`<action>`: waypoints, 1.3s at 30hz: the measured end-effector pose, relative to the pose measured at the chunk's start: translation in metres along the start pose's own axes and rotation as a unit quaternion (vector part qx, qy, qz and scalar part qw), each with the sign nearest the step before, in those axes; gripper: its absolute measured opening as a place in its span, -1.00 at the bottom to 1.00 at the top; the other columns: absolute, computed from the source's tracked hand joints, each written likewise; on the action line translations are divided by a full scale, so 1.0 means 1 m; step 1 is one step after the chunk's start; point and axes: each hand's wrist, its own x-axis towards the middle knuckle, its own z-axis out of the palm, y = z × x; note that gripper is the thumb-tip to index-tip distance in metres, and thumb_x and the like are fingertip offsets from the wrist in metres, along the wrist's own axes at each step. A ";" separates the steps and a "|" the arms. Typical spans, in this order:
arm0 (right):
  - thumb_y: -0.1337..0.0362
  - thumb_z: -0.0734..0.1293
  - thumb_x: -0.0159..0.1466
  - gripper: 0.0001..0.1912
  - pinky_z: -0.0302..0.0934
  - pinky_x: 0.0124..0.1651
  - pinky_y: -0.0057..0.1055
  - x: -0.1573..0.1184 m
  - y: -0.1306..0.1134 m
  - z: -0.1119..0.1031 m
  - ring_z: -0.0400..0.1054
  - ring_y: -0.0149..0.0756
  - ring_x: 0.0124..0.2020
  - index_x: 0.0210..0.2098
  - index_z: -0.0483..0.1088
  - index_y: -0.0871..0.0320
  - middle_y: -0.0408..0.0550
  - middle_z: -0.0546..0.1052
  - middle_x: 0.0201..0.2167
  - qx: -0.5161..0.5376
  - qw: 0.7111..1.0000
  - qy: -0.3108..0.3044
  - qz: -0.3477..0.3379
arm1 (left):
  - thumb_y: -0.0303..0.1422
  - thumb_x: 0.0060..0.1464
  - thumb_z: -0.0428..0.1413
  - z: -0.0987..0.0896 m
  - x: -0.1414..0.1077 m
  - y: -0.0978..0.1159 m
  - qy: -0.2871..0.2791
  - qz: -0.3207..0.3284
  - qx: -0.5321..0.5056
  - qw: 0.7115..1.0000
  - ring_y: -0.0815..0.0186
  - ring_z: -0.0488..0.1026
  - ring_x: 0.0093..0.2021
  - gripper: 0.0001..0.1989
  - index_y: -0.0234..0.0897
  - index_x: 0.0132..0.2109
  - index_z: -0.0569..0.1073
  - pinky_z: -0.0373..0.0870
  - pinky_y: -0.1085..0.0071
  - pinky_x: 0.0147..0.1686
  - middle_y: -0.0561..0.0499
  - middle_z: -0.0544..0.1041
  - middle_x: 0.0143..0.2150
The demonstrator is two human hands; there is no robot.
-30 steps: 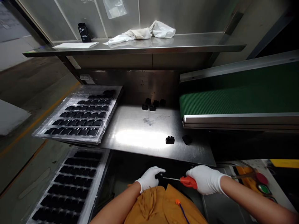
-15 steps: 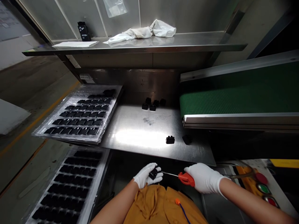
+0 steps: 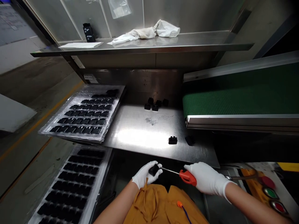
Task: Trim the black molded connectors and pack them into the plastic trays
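White gloves cover both hands. A small black block (image 3: 153, 170) is held in the fingers of my left hand (image 3: 146, 175), just beyond the brown apron. My right hand (image 3: 206, 179) is wrapped round the handle of a red air gun (image 3: 187, 177). Its thin metal nozzle points left, with the tip close to the black block. On the steel table (image 3: 133, 149), one black part (image 3: 173, 140) stands near the front edge, and another dark part (image 3: 189, 140) lies to its right. Several more black parts (image 3: 155, 108) are grouped farther back.
Two plastic-covered trays of black parts, one upper (image 3: 102, 130) and one lower (image 3: 102, 174), are at the left. A green conveyor (image 3: 243, 96) stands at the right, above a button panel (image 3: 271, 193). White cloths (image 3: 144, 33) lie on the shelf (image 3: 196, 42).
The fingers of my left hand have curled more around the block, which has turned. The whole scene has shifted slightly right in view, while the nozzle stays beside the block.
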 end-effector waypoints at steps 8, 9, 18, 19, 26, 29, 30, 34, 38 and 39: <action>0.44 0.22 0.06 -0.29 0.26 0.09 -0.13 -0.032 -0.001 -0.007 0.44 -0.05 -0.08 0.24 0.21 0.19 0.10 0.56 -0.12 0.074 0.970 0.228 -0.036 | -0.09 0.13 0.15 0.061 -0.087 0.043 -0.228 0.050 -0.060 0.970 0.40 0.36 -0.36 -0.63 -0.23 -0.03 0.47 0.20 0.55 -0.49 -0.08 0.49 -0.07; 0.42 0.23 0.08 -0.29 0.28 0.10 -0.14 -0.037 0.002 -0.006 0.44 -0.06 -0.05 0.25 0.17 0.17 0.10 0.55 -0.08 0.081 0.958 0.273 -0.041 | -0.03 0.12 0.14 0.068 -0.098 0.046 -0.250 0.047 -0.064 0.965 0.39 0.35 -0.35 -0.58 -0.20 0.01 0.46 0.17 0.56 -0.49 -0.09 0.48 -0.05; 0.13 0.27 0.26 -0.35 0.44 0.02 -0.23 -0.043 0.018 0.011 0.42 -0.08 0.07 0.30 0.04 -0.04 0.01 0.47 0.11 0.119 0.894 0.432 -0.011 | -0.39 -0.15 0.28 0.097 -0.142 0.035 -0.370 0.069 -0.040 0.926 0.39 0.31 -0.32 -0.37 0.03 0.13 0.41 0.08 0.53 -0.48 -0.03 0.44 0.09; 0.13 0.27 0.26 -0.36 0.44 0.04 -0.23 -0.042 0.016 0.012 0.42 -0.09 0.08 0.30 0.04 -0.04 0.01 0.47 0.12 0.119 0.893 0.434 -0.016 | -0.49 -0.22 0.25 0.099 -0.142 0.033 -0.377 0.068 -0.043 0.923 0.39 0.32 -0.32 -0.32 0.05 0.12 0.41 0.09 0.53 -0.48 -0.01 0.44 0.09; 0.12 0.26 0.27 -0.47 0.41 0.06 -0.28 -0.044 -0.004 0.006 0.46 -0.17 0.00 0.22 0.15 -0.02 -0.03 0.53 0.00 0.162 0.866 0.472 -0.011 | -0.67 -0.30 0.14 0.108 -0.143 0.027 -0.346 0.102 0.032 0.932 0.38 0.47 -0.34 -0.29 -0.01 0.05 0.41 0.41 0.36 -0.30 0.09 0.44 -0.01; 0.12 0.26 0.28 -0.50 0.40 0.08 -0.26 -0.046 -0.011 -0.002 0.45 -0.16 0.01 0.19 0.18 0.00 -0.03 0.53 0.00 0.168 0.861 0.480 -0.014 | -0.63 -0.24 0.24 0.110 -0.145 0.026 -0.288 0.110 0.111 0.945 0.38 0.52 -0.37 -0.43 -0.14 -0.03 0.39 0.46 0.27 -0.18 0.08 0.45 -0.11; 0.13 0.26 0.28 -0.50 0.38 0.10 -0.23 -0.047 -0.012 -0.003 0.45 -0.15 0.03 0.19 0.18 -0.01 -0.03 0.53 0.01 0.170 0.861 0.480 -0.016 | -0.64 -0.26 0.25 0.111 -0.144 0.025 -0.260 0.114 0.154 0.946 0.37 0.53 -0.40 -0.45 -0.18 -0.06 0.39 0.47 0.27 -0.20 0.07 0.46 -0.15; 0.13 0.27 0.27 -0.47 0.35 0.13 -0.15 -0.048 -0.013 -0.002 0.43 -0.10 0.04 0.21 0.14 -0.02 -0.01 0.51 0.03 0.177 0.861 0.477 -0.019 | -0.66 -0.33 0.23 0.110 -0.138 0.022 -0.154 0.154 0.303 0.928 0.40 0.48 -0.52 -0.51 -0.23 -0.17 0.39 0.43 0.42 -0.48 0.07 0.47 -0.22; 0.13 0.29 0.26 -0.44 0.35 0.13 -0.10 -0.050 -0.011 0.004 0.42 -0.05 0.04 0.23 0.13 -0.01 0.02 0.50 0.04 0.180 0.865 0.468 -0.018 | -0.53 -0.36 0.35 0.107 -0.132 0.018 -0.139 0.214 0.326 0.910 0.46 0.39 -0.52 -0.57 -0.27 -0.27 0.40 0.35 0.50 -0.52 0.08 0.44 -0.32; 0.13 0.29 0.26 -0.44 0.35 0.13 -0.10 -0.050 -0.010 0.005 0.42 -0.05 0.05 0.23 0.13 -0.01 0.03 0.50 0.04 0.177 0.864 0.470 -0.019 | -0.44 -0.38 0.41 0.107 -0.131 0.017 -0.144 0.230 0.313 0.910 0.44 0.39 -0.52 -0.54 -0.27 -0.27 0.40 0.36 0.49 -0.52 0.08 0.44 -0.35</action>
